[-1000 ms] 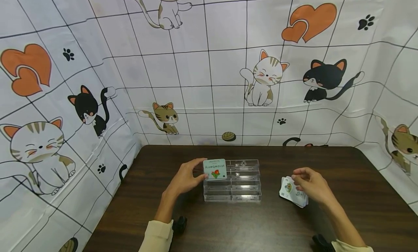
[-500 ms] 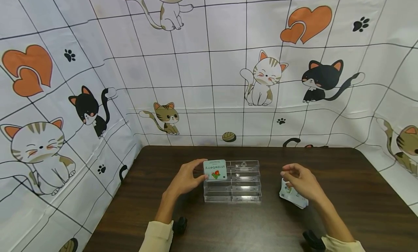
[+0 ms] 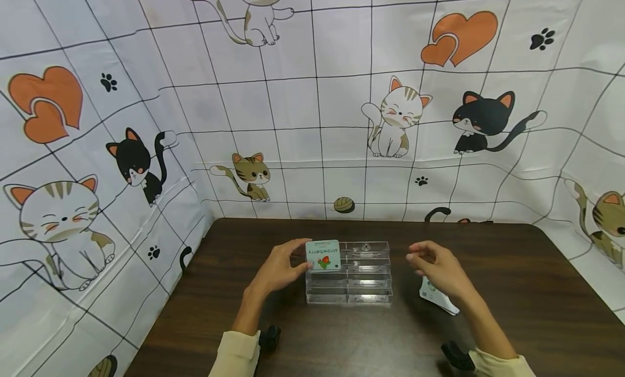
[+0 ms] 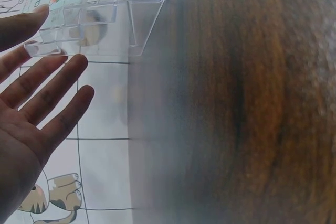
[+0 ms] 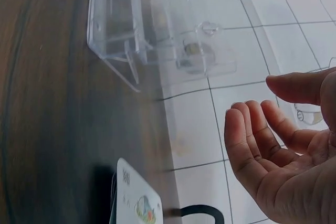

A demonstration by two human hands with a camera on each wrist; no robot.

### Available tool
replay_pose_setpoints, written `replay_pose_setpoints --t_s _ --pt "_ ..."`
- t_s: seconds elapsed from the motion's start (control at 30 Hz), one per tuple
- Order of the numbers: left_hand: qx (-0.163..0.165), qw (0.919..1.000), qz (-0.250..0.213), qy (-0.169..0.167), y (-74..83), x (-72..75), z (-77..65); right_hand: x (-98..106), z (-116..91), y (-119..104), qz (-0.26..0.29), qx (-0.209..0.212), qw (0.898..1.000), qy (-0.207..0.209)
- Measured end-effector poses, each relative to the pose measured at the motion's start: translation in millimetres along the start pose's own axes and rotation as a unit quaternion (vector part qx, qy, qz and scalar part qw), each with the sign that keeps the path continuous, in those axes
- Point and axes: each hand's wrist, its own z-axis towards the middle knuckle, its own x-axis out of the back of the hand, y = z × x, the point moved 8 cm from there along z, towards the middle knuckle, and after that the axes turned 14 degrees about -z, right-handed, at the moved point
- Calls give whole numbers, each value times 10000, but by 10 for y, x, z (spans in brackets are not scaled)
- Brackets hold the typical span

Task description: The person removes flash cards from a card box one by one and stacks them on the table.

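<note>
A clear plastic tiered card stand [image 3: 368,283] sits mid-table, with a light green strawberry card [image 3: 323,256] in its upper left. At the stand's left edge my left hand [image 3: 275,268] holds on, thumb in front by the card and index finger behind; the other fingers [image 4: 58,82] extend loosely in the left wrist view. My right hand [image 3: 441,268] hovers between the stand and a stack of cards [image 3: 437,298], partly covering that stack. Its fingers [image 5: 236,129] bend loosely, with nothing between them and the thumb in the right wrist view.
The dark wooden table [image 3: 371,344] ends at its back edge against a white cloth [image 3: 273,106] printed with cats and hearts. A black strap with a device [image 3: 456,356] sits on the right wrist, and another [image 3: 269,338] on the left.
My right hand has moved left from above the card stack toward the stand, empty. The left hand, the stand and the strawberry card have stayed in place.
</note>
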Motion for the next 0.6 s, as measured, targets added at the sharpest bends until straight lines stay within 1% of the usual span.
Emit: replay_pose_setpoints --t_s 0.3,0.53,0.6 --pt "-37 10000 36 -53 15 -3 -14 -65 41 -174 36 160 9999 -13" --pt "-123 9999 15 -87 14 0 -6 -99 104 -276 6 306 9995 110" --pt "-133 9999 48 -82 9 4 -7 -121 117 -298 36 292 9995 82"
